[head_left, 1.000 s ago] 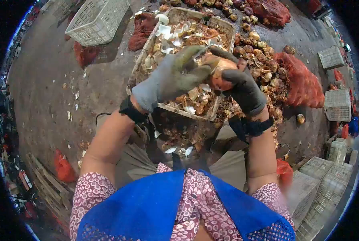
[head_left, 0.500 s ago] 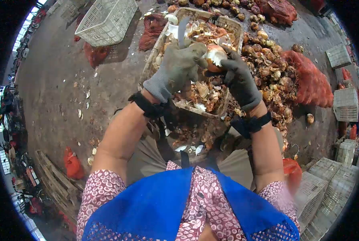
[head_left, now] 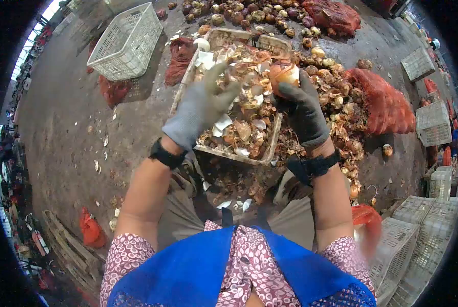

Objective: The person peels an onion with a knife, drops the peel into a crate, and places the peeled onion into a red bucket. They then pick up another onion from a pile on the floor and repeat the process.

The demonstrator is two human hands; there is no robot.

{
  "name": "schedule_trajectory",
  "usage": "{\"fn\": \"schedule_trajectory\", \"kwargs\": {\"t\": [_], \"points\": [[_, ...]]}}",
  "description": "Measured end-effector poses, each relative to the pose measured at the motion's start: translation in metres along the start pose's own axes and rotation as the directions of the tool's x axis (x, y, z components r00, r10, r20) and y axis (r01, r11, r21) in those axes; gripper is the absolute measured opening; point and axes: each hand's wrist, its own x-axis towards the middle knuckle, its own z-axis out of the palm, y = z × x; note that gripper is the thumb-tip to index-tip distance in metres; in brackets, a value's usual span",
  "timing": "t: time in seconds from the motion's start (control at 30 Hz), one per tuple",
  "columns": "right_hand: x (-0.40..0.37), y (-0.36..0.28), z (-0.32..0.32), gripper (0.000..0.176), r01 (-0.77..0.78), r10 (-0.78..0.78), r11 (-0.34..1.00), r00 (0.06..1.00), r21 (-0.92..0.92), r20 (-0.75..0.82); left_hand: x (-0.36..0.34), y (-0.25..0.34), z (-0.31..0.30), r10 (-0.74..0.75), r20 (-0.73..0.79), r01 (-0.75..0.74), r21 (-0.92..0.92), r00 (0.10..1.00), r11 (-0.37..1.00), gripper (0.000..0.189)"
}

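My right hand [head_left: 304, 110], in a dark grey work glove, is closed around a partly peeled onion [head_left: 284, 75], brown skin on one side and white flesh on the other. To its left, my gloved left hand [head_left: 208, 100] is over the tray, smeared by motion. Its thumb and a finger look apart, no knife blade shows, and I cannot tell whether it holds anything. Below both hands lies a shallow pale tray [head_left: 234, 157] full of onion skins and white peel pieces [head_left: 243, 130].
Unpeeled onions [head_left: 336, 97] are heaped right of the tray, against a red mesh sack [head_left: 385, 102]. A white plastic crate [head_left: 129, 41] stands at the upper left near a crumpled red net [head_left: 180, 61]. Stacked crates [head_left: 413, 235] line the lower right. Wooden planks [head_left: 70, 250] lie lower left.
My hands have moved apart: the left went left and down, and its knife blade no longer shows. The onion is now in my right hand alone, slightly farther right. The view has shifted slightly.
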Motion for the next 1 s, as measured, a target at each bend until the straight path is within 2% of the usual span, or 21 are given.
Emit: {"fn": "schedule_trajectory", "kwargs": {"t": [0.03,0.07,0.1,0.13,0.17,0.27,0.3,0.4,0.43,0.5,0.57,0.63,0.67,0.7,0.73,0.77,0.8,0.83,0.87,0.93,1.0], "points": [[0.002,-0.001,-0.001,0.049,-0.006,0.006,1.0,1.0,0.002,-0.003,-0.003,0.005,0.004,0.096,0.006,-0.094,0.294,0.995,0.951,0.036],[0.004,-0.002,0.0,0.051,0.063,-0.074,0.977,0.996,-0.204,-0.047,-0.006,0.009,0.004,0.084,0.011,-0.084,0.293,0.996,0.952,0.036],[0.003,-0.003,0.002,0.052,0.121,-0.162,0.907,0.984,-0.403,-0.068,-0.007,0.014,0.001,0.081,0.111,-0.107,0.249,0.99,0.962,0.031],[0.003,-0.005,0.004,0.057,0.151,-0.175,0.921,0.984,-0.359,-0.036,-0.007,0.022,-0.002,0.086,0.207,-0.129,0.205,0.975,0.97,0.027],[0.005,-0.002,0.002,0.057,0.151,-0.173,0.922,0.984,-0.355,-0.031,-0.006,0.023,-0.001,0.082,0.204,-0.125,0.21,0.976,0.97,0.027],[0.006,0.002,-0.002,0.059,0.194,-0.211,0.782,0.977,-0.592,0.042,-0.005,0.024,0.004,0.142,0.293,-0.224,0.27,0.946,0.937,0.021],[0.005,0.0,0.001,0.059,0.195,-0.209,0.784,0.977,-0.589,0.046,-0.005,0.024,0.003,0.136,0.331,-0.242,0.305,0.934,0.921,0.019],[-0.005,-0.007,0.008,0.052,0.034,-0.001,0.967,0.992,-0.252,0.129,-0.004,0.024,0.006,0.128,0.351,-0.237,0.286,0.928,0.928,0.02],[-0.011,-0.008,0.009,0.052,0.04,-0.006,0.967,0.991,-0.251,0.136,-0.005,0.023,0.007,0.125,0.357,-0.23,0.269,0.926,0.935,0.021],[-0.015,-0.005,0.011,0.044,-0.048,0.038,0.989,0.997,0.137,0.074,-0.008,0.001,0.009,0.168,0.363,-0.26,0.222,0.917,0.94,0.024],[-0.009,0.037,-0.049,0.039,0.168,-0.169,0.986,0.981,-0.015,-0.091,-0.011,-0.025,0.006,-0.017,0.425,-0.196,0.453,0.905,0.87,0.03],[-0.001,0.018,-0.032,0.035,0.407,-0.429,0.848,0.903,-0.34,0.01,-0.017,-0.041,0.01,0.2,0.257,-0.285,0.359,0.946,0.889,0.03],[-0.002,0.008,-0.02,0.035,0.427,-0.439,0.851,0.898,-0.305,0.034,-0.015,-0.033,0.013,0.158,0.207,-0.223,0.342,0.966,0.913,0.032],[-0.004,-0.005,-0.009,0.032,0.214,-0.218,0.973,0.975,-0.082,-0.04,-0.014,-0.021,0.013,0.119,0.159,-0.165,0.313,0.98,0.935,0.034],[-0.004,-0.01,-0.001,0.029,-0.022,0.03,0.989,0.998,0.145,-0.05,-0.016,-0.006,0.007,0.182,0.135,-0.217,0.326,0.974,0.92,0.035],[0.0,-0.008,0.005,0.029,-0.014,0.018,0.988,1.0,0.155,-0.019,-0.018,0.006,0.002,0.246,0.11,-0.269,0.342,0.963,0.9,0.036],[0.004,-0.005,0.011,0.031,-0.025,0.023,0.998,0.999,0.062,0.035,-0.013,0.008,0.004,0.119,0.173,-0.17,0.314,0.978,0.934,0.043],[0.006,-0.005,0.02,0.032,-0.022,0.025,0.999,0.996,-0.031,0.084,-0.015,-0.002,0.007,0.25,0.072,-0.26,0.275,0.966,0.926,0.042],[-0.004,-0.017,0.046,0.035,-0.063,0.063,0.996,0.998,-0.06,-0.006,-0.014,0.0,0.005,0.255,0.032,-0.255,0.256,0.966,0.932,0.043],[0.001,-0.005,0.039,0.034,-0.085,0.085,0.996,0.992,-0.007,0.094,-0.013,0.005,-0.001,0.266,-0.021,-0.254,0.237,0.964,0.938,0.044],[0.007,0.001,0.04,0.032,-0.098,0.096,0.995,0.983,0.006,0.155,-0.012,0.011,-0.01,0.082,0.134,-0.123,0.331,0.988,0.936,0.05]]}}
